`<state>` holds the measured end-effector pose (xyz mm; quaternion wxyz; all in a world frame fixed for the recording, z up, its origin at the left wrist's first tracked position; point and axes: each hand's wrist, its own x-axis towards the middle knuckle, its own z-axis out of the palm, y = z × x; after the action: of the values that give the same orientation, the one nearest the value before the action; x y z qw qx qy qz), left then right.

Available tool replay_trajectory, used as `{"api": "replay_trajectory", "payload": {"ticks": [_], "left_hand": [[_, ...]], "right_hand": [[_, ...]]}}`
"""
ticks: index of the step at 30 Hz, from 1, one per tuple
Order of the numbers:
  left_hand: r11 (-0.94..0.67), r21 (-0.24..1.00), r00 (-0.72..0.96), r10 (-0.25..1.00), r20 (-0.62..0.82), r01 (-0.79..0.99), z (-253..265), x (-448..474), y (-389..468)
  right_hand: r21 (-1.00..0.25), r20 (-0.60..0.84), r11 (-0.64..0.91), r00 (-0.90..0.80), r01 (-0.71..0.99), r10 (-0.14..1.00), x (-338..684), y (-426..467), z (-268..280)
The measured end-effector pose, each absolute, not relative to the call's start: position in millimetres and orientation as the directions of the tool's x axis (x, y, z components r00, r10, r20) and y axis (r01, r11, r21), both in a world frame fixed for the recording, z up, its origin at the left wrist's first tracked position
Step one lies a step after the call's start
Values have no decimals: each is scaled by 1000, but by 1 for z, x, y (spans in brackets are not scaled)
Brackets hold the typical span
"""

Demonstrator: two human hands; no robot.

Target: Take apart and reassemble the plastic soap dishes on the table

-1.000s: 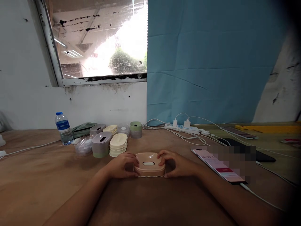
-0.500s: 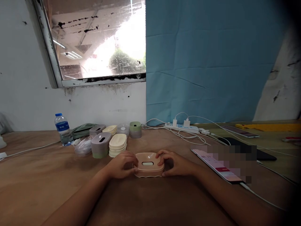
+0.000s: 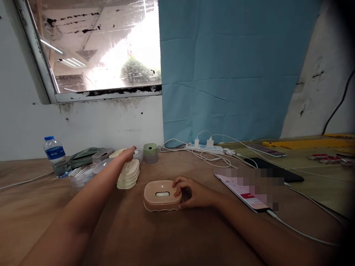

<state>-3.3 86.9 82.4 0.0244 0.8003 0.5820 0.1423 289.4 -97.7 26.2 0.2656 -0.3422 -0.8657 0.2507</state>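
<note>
A pink oval box (image 3: 151,186) with a slot in its top and a wavy lower edge sits on the brown table, something white showing through the slot. My right hand (image 3: 191,192) is closed on its right end, fingertips on the top and thumb low on the side. Stretched far forward, my left hand (image 3: 129,153) is above the stacked cream lids (image 3: 129,175) and beside some clear plastic pieces (image 3: 139,155). Its fingers are mostly hidden, so I cannot see whether it touches anything. A green and grey container (image 3: 150,151) stands just to its right.
At left are a water bottle (image 3: 57,157), a green cloth pouch (image 3: 84,157) and clear plastic covers (image 3: 83,175). A power strip (image 3: 205,149) with tangled white cables lies at the back. A phone (image 3: 241,192) on a cable lies to the right.
My left hand has let go of the pink box and reached forward and left to the containers. My right hand stays on the box. The view has turned slightly right.
</note>
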Motion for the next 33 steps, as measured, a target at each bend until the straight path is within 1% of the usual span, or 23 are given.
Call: {"api": "replay_trajectory", "payload": {"ticks": [3,6,8,12,18,24,28,31,32,33], "left_hand": [[-326,163,315,945,87,931,80,-12,100],[-349,129,349,937,21,928,82,-19,107],[-365,105,366,931,13,925,83,-23,109],[-398,63,396,917,54,915,81,-28,111],[-434,51,423,893,152,900,78,-26,114],[-483,113,435,852,292,868,86,-23,105],[-540,182,420,789,448,822,108,-27,89],[-560,229,343,729,592,796,126,-34,69],[-579,286,300,711,636,764,131,-36,59],[-608,376,246,699,671,699,133,-37,47]], "right_hand": [[-618,291,639,-622,457,727,289,-97,26],[-624,292,635,-618,455,730,289,-96,25],[-625,294,635,-616,454,730,288,-95,24],[-623,298,639,-619,451,727,287,-95,23],[-621,300,641,-620,451,725,287,-94,22],[-629,290,627,-610,460,738,287,-96,24],[-632,279,624,-616,460,737,287,-96,24],[-628,277,627,-620,462,734,287,-95,24],[-628,275,625,-620,463,735,287,-96,24],[-628,274,625,-620,464,735,287,-96,25]]}}
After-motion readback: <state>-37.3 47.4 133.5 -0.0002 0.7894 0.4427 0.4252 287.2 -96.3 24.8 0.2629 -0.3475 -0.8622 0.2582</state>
